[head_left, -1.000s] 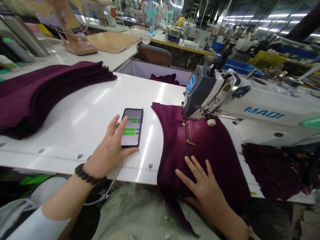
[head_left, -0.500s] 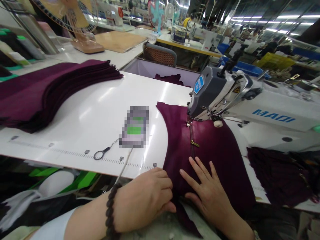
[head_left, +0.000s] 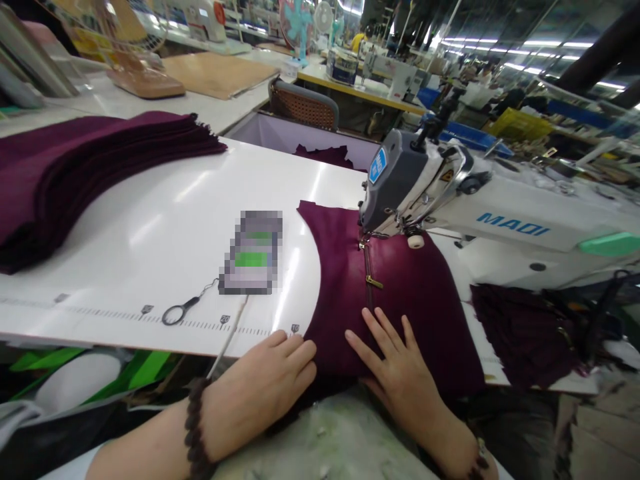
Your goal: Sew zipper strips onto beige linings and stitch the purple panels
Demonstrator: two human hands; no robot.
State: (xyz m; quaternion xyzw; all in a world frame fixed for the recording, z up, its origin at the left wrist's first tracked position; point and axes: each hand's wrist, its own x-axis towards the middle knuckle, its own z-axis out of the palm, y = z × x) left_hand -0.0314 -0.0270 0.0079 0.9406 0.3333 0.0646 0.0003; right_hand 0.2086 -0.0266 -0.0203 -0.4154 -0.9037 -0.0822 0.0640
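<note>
A maroon fabric panel (head_left: 335, 293) lies on the white sewing table, its far edge under the needle area of the sewing machine (head_left: 480, 207). Down its middle runs a zipper (head_left: 369, 267) with a brass pull (head_left: 373, 282). My right hand (head_left: 400, 373) rests flat on the panel, fingers spread, the fingertips just below the zipper pull. At the panel's near left edge, my left hand (head_left: 263, 380) is closed, with its fingers curled onto the fabric; its thumb is hidden.
A phone (head_left: 253, 253) with a ring strap (head_left: 175, 312) and a cable lies left of the panel. A stack of maroon pieces (head_left: 100, 153) sits at the far left. Gathered dark maroon fabric (head_left: 520, 333) lies at the right. Behind the table is a bin (head_left: 265, 137) with scraps.
The view has shifted, so the table and machine appear slightly further left. My left hand has turned and its thumb has gone out of sight. My right hand stays flat on the panel.
</note>
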